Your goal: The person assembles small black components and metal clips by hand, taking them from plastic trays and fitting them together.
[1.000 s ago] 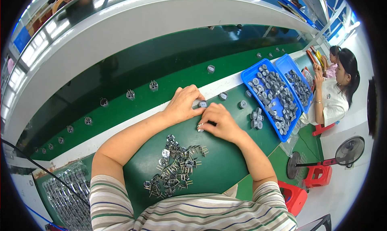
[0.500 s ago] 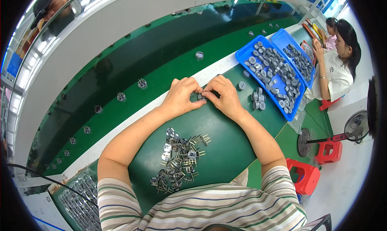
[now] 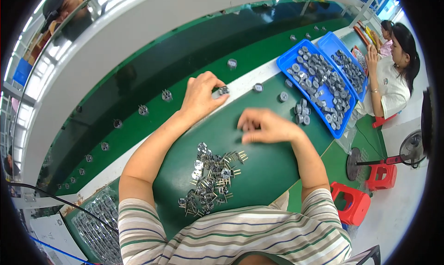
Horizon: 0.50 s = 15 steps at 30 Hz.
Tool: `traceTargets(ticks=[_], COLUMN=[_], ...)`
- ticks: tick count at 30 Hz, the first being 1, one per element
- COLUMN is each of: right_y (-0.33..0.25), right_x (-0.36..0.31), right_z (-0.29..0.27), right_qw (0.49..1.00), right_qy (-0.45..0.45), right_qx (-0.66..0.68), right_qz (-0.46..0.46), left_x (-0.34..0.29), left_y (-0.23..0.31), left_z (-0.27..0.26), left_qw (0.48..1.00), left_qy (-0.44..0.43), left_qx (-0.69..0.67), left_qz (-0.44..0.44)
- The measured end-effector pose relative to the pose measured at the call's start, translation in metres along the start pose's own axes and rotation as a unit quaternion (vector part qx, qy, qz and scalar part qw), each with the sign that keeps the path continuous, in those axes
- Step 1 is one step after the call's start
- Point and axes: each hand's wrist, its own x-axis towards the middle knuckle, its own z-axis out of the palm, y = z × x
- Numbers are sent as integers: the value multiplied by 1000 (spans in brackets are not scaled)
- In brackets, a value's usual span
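Observation:
My left hand [image 3: 200, 94] is over the white edge strip beside the belt. Its thumb and fingers pinch a small round grey part [image 3: 224, 90] with dark detail on its face. My right hand [image 3: 270, 126] hangs above the green tabletop, somewhat blurred, thumb and forefinger apart and nothing visible between them. Nearer me lies a heap of small circuit boards with metal pins [image 3: 212, 177]. Beyond my right hand, a loose grey round cap [image 3: 258, 87] and another grey cap [image 3: 283, 96] rest on the table, left of a small cluster of caps [image 3: 302, 112].
A blue tray [image 3: 282, 61] full of grey caps stands at the right, another blue tray [image 3: 329, 38] behind it. Several round parts sit spaced along the green belt [image 3: 194, 75]. A co-worker [image 3: 386, 82] sits at the far right, near red stools [image 3: 354, 202] and a fan [image 3: 410, 147].
Both hands were together at the small part. My left hand has carried it away toward the belt; my right hand has let go and drawn back toward me. The view has shifted slightly.

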Motion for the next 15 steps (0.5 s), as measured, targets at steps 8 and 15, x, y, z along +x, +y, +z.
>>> traceTargets(ticks=[8, 15], right_y=[-12, -20], right_x=[-2, -5], right_z=[37, 48], right_qw=[980, 971], right_qy=[-80, -42], right_qx=[-99, -158], right_qz=[-152, -172], left_x=[9, 54], left_y=[-33, -10], left_z=[-25, 4], left_qw=[974, 984], left_qy=[14, 2], left_qx=[200, 170], left_qz=[-110, 52])
